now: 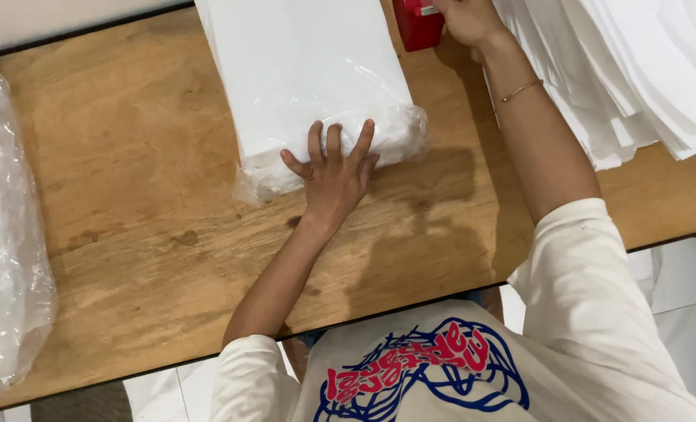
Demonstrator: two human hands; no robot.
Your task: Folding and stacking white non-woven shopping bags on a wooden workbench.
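Underneath everything lies a broad brown plywood tabletop (129,195), and across its upper middle runs a long white rectangular bundle wrapped in clear plastic film (309,70). Its long axis points away from the person, tilted slightly leftward at the far end, and its near, crinkled end faces the body. At the right edge sits a fanned stack of white sheets (629,70); at the left, a bulging clear plastic bag (4,258). A small red box-shaped object (417,22) stands just beside the bundle's far right side.

The left hand (334,176) lies flat with fingers spread wide, palm on the wood and fingertips pressing the bundle's near end; it grasps nothing. The right hand (467,17) reaches well forward to the red object and touches it; whether it grips it I cannot tell, since the frame cuts off the fingers. Of the two, the left hand is on the bundle, which extends straight ahead of it.
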